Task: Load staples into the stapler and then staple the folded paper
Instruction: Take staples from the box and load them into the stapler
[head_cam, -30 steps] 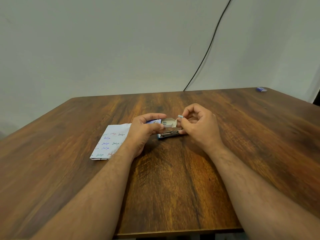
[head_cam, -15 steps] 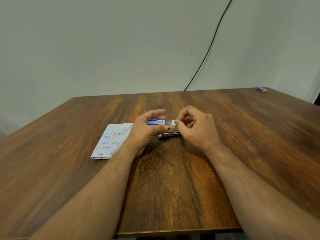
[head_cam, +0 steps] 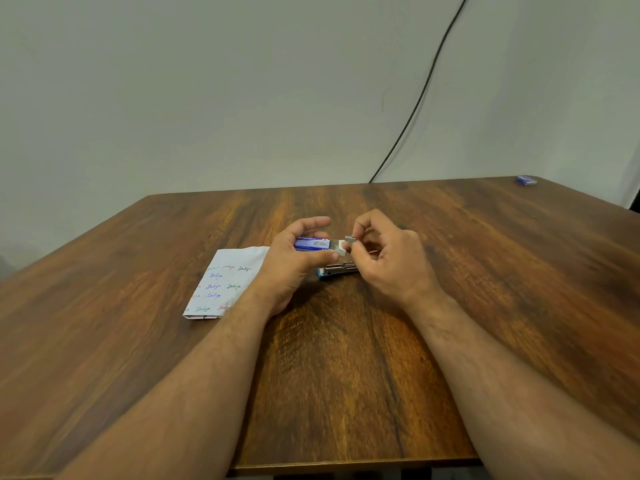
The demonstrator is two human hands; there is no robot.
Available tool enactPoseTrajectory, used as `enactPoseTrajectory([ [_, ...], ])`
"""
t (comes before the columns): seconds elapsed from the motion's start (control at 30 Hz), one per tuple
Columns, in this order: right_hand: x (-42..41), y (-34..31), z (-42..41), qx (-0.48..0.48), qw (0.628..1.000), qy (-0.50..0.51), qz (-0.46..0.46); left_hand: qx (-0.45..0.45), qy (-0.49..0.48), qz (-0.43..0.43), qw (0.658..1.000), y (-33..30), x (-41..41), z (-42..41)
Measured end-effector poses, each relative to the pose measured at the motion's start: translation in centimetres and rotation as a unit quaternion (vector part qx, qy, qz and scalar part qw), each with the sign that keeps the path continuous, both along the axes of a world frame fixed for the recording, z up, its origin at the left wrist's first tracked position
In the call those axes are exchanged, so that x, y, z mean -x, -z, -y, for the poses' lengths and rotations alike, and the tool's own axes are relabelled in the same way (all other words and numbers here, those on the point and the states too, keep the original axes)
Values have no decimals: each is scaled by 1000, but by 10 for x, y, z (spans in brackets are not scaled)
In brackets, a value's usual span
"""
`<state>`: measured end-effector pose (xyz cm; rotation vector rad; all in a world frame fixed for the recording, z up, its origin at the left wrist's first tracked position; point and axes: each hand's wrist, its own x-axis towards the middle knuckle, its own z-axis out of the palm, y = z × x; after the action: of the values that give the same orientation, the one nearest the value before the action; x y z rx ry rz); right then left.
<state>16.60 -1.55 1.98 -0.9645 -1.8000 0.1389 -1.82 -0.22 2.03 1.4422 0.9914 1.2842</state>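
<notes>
Head view shows my left hand gripping the staple box and my right hand pinching a staple strip, which I should lower level into the open stapler lying beneath, beside the folded paper.

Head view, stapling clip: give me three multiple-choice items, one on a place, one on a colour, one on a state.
1. Where does the folded paper lie?
A. by the left hand
B. by the right hand
C. at the table's far edge

2. The staple box is mostly
A. red
B. blue
C. green

3. The stapler is
A. held up
B. on the paper
C. lying on the table

Answers: 1 A, its right edge runs under that hand; 2 B, blue sleeve; 3 C, it rests on wood below both hands.
</notes>
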Motion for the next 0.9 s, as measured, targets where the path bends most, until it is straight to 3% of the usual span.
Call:
enactPoseTrajectory([
  [0.9, 8, 5, -10, -31, 999, -38, -13, -35, 24, 49, 998, 6, -4, -6],
])
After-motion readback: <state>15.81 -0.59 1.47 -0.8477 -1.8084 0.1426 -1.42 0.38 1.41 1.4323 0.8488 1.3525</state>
